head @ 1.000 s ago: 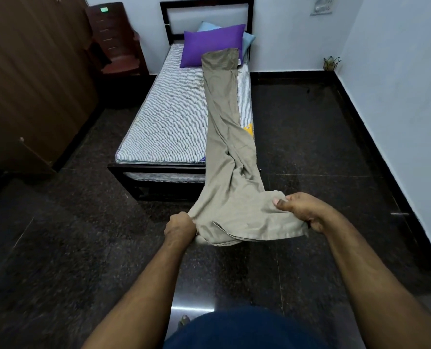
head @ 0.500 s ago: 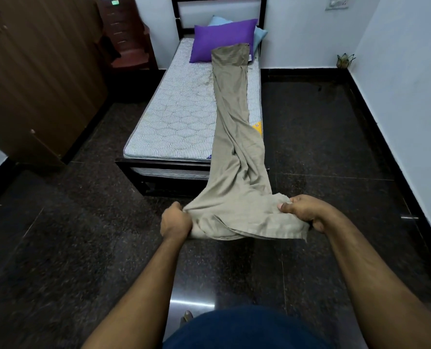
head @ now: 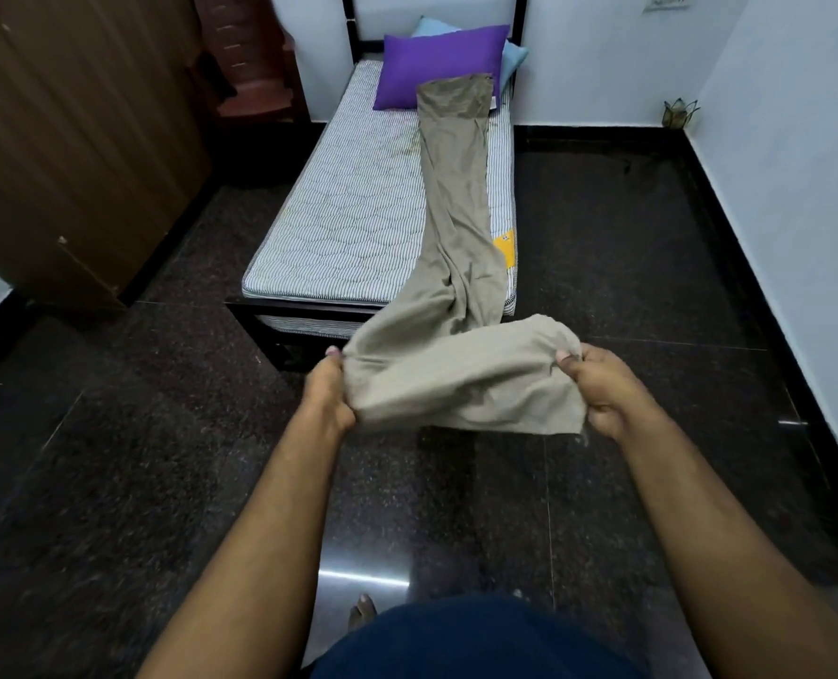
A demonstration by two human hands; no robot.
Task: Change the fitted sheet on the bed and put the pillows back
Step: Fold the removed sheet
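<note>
Sheet [head: 456, 227]: khaki, bunched lengthwise, near end spread.

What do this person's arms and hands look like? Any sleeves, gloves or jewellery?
Both forearms are bare right up to the bottom edge of the picture, so no sleeves show. The left hand and right hand wear no gloves, and no watch, ring or bracelet is visible. Short fingernails show on both thumbs.
</note>
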